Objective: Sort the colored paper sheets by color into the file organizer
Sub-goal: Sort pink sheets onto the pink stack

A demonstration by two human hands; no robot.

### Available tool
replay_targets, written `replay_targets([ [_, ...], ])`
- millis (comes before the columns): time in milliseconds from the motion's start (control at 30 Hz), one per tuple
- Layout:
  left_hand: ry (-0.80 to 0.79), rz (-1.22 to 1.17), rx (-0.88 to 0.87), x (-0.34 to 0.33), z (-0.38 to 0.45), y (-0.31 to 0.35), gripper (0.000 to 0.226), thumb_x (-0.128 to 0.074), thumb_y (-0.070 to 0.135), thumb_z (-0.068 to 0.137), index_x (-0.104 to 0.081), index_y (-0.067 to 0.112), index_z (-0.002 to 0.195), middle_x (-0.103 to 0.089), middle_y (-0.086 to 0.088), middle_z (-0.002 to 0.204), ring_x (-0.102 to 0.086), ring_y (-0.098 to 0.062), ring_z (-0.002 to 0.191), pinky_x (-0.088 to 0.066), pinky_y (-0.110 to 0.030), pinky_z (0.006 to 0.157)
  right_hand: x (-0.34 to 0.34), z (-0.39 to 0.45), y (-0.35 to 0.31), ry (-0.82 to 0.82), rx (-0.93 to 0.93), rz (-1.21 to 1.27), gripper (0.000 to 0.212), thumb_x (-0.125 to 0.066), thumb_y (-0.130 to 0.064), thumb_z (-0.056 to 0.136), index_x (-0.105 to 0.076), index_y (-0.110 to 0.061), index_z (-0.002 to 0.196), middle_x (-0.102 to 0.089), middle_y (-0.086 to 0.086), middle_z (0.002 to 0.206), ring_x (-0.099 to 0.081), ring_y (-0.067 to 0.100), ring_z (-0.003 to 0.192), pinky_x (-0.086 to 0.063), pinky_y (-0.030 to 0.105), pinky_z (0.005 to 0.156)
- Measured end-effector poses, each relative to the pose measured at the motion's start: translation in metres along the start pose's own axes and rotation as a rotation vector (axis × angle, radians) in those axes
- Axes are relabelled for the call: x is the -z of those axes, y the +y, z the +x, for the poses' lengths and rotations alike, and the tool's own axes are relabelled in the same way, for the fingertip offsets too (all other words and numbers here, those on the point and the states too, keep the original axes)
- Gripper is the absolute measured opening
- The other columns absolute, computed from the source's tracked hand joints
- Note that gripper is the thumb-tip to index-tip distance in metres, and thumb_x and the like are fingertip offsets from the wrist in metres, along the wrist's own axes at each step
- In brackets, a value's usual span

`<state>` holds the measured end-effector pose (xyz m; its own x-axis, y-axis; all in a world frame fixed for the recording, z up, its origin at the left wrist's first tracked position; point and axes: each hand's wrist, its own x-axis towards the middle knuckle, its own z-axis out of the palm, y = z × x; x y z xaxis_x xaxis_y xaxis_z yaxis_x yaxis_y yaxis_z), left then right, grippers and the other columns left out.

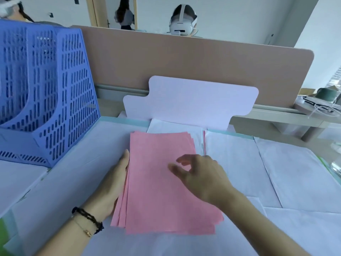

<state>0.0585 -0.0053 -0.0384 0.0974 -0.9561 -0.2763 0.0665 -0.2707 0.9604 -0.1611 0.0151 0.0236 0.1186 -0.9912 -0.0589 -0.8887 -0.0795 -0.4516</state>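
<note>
A stack of several pink paper sheets [158, 196] lies slightly fanned in the middle of the table. My left hand [114, 182] rests flat against the stack's left edge, fingers straight. My right hand [201, 176] hovers above the stack's right half with fingers loosely spread and holds nothing. The blue perforated file organizer [42, 93] stands at the left rear, its visible slots looking empty. White sheets [239, 163] lie under and around the pink stack.
A white shaped board [191, 100] leans against the tan desk divider [184, 60] behind the papers. Two people wearing headsets sit beyond the divider. A green cup and cables [324, 100] sit at the far right.
</note>
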Motion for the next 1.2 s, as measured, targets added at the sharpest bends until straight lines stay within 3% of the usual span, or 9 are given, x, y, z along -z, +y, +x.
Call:
replay_targets([
  [67, -0.069, 0.117, -0.084, -0.002, -0.008, 0.003, 0.032, -0.047, 0.045, 0.105, -0.069, 0.032, 0.086, -0.077, 0.017, 0.078, -0.072, -0.001, 0.080, -0.048, -0.025, 0.071, -0.001, 0.006, 0.019, -0.019, -0.034, -0.172, 0.046, -0.050, -0.057, 0.096, -0.057, -0.035, 0.135, -0.067, -0.009, 0.127, -0.061, 0.020, 0.117, -0.049, 0.036, 0.097],
  [200, -0.047, 0.329, -0.217, -0.003, -0.019, 0.003, 0.034, -0.053, 0.001, 0.098, -0.073, 0.028, 0.102, -0.078, 0.015, 0.104, -0.070, -0.014, 0.110, -0.051, -0.024, 0.088, -0.009, 0.013, 0.039, -0.035, 0.009, -0.046, 0.035, -0.061, -0.042, 0.094, -0.064, -0.033, 0.128, -0.070, -0.013, 0.122, -0.065, 0.012, 0.110, -0.050, 0.028, 0.096],
  [300, -0.033, 0.315, -0.417, -0.003, -0.028, 0.016, 0.045, -0.049, -0.004, 0.099, -0.067, 0.032, 0.119, -0.071, 0.022, 0.121, -0.062, -0.002, 0.121, -0.047, -0.024, 0.102, 0.004, 0.034, 0.057, 0.141, -0.122, 0.273, 0.056, -0.071, -0.037, 0.089, -0.052, -0.031, 0.142, -0.068, -0.010, 0.124, -0.068, 0.014, 0.105, -0.050, 0.030, 0.095],
  [367, -0.057, 0.237, -0.531, -0.002, -0.035, 0.029, 0.049, -0.047, -0.005, 0.101, -0.061, 0.030, 0.132, -0.068, 0.021, 0.129, -0.058, 0.003, 0.125, -0.046, -0.021, 0.103, 0.015, 0.043, 0.060, 0.062, -0.163, 0.708, 0.068, -0.075, -0.030, 0.089, -0.043, -0.027, 0.149, -0.071, -0.007, 0.122, -0.070, 0.017, 0.108, -0.050, 0.035, 0.098],
  [500, -0.103, 0.097, -0.589, 0.004, -0.044, 0.057, 0.044, -0.048, -0.010, 0.099, -0.063, 0.018, 0.130, -0.074, 0.005, 0.124, -0.067, -0.010, 0.118, -0.053, -0.020, 0.095, 0.041, 0.039, 0.027, -0.051, -0.017, 1.238, 0.029, -0.065, -0.018, 0.094, -0.068, -0.004, 0.120, -0.076, 0.008, 0.113, -0.073, 0.023, 0.104, -0.057, 0.035, 0.088],
  [600, -0.068, 0.112, -0.621, 0.008, -0.041, 0.079, 0.035, -0.058, -0.010, 0.095, -0.069, 0.014, 0.117, -0.077, -0.004, 0.114, -0.072, -0.019, 0.110, -0.058, -0.028, 0.092, 0.058, 0.034, -0.003, 0.158, 0.135, 1.230, 0.013, -0.063, -0.011, 0.095, -0.074, -0.004, 0.096, -0.078, 0.008, 0.096, -0.074, 0.022, 0.087, -0.058, 0.030, 0.071],
  [767, -0.003, -0.002, -0.618, 0.008, -0.035, 0.090, 0.025, -0.066, -0.004, 0.091, -0.073, 0.017, 0.103, -0.079, -0.001, 0.102, -0.075, -0.017, 0.099, -0.059, -0.024, 0.082, 0.063, 0.021, -0.025, 0.177, 0.329, 1.269, 0.013, -0.066, -0.007, 0.089, -0.076, -0.012, 0.096, -0.077, 0.006, 0.099, -0.074, 0.022, 0.092, -0.059, 0.031, 0.078],
  [900, -0.021, 0.044, -0.491, 0.007, -0.032, 0.057, 0.028, -0.070, 0.014, 0.079, -0.074, 0.016, 0.106, -0.079, -0.002, 0.106, -0.074, -0.017, 0.102, -0.056, -0.030, 0.085, 0.033, 0.019, -0.012, 0.121, 0.237, 1.228, 0.015, -0.069, -0.008, 0.084, -0.077, -0.009, 0.096, -0.077, 0.011, 0.101, -0.075, 0.026, 0.094, -0.054, 0.038, 0.079],
  [1200, 0.054, 0.009, -0.409, 0.006, -0.031, 0.041, 0.020, -0.070, 0.011, 0.078, -0.075, 0.018, 0.097, -0.079, -0.005, 0.103, -0.074, -0.017, 0.097, -0.058, -0.030, 0.087, 0.007, 0.019, -0.013, 0.147, 0.120, 1.196, 0.015, -0.068, -0.003, 0.088, -0.078, -0.009, 0.096, -0.078, 0.010, 0.100, -0.074, 0.027, 0.094, -0.054, 0.045, 0.087],
])
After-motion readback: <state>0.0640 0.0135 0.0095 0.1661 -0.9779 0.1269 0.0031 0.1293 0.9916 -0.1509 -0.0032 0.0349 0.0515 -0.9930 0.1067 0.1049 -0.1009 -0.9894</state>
